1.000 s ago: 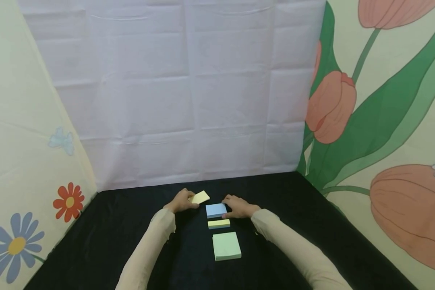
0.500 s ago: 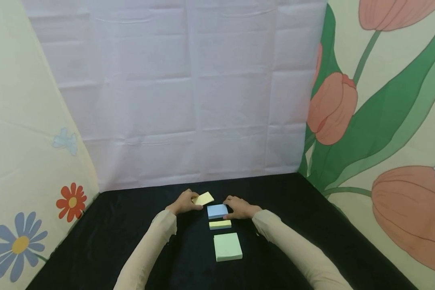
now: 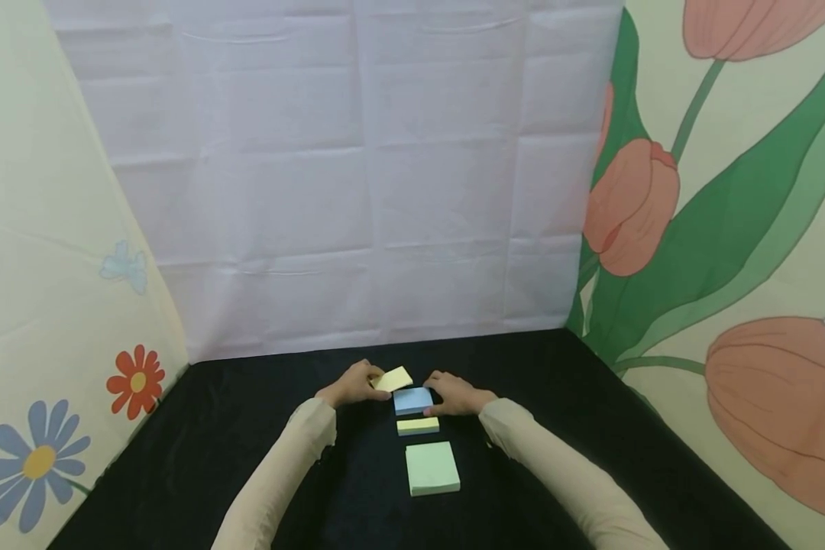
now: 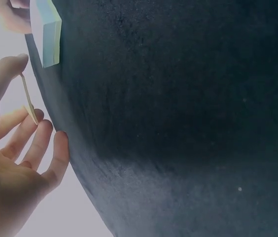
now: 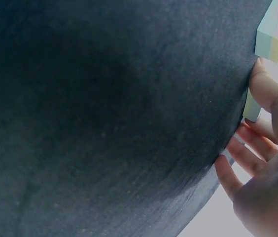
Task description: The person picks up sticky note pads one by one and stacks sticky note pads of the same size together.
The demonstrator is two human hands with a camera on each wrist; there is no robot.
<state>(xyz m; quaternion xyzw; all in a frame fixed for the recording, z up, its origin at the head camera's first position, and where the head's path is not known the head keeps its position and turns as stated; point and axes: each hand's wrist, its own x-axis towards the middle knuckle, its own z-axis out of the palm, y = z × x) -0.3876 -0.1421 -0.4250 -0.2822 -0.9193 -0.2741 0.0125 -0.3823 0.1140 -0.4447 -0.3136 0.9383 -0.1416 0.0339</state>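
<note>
My left hand (image 3: 354, 383) pinches a thin pale-yellow sticky note pad (image 3: 394, 378) by its left side. In the left wrist view that pad (image 4: 29, 101) stands edge-on between thumb and fingers. Just behind the blue sticky note pad (image 3: 412, 400) in the head view, the yellow one nearly meets its far left edge. My right hand (image 3: 456, 394) grips the blue pad from the right, thumb at its near edge and fingers at its far edge. A lighter layer shows along the blue pad's side (image 4: 50, 37).
Nearer the body lies a small yellow-over-blue sticky note stack (image 3: 418, 425). In front of it sits a larger pale-green stack (image 3: 432, 467). Black cloth (image 3: 522, 473) covers the table, with a white sheet (image 3: 275, 191) hanging behind and flowered cloths at both sides.
My left hand has carried the yellow pad rightward, closer to the blue pad. The right hand keeps its grip on the blue pad in the same place.
</note>
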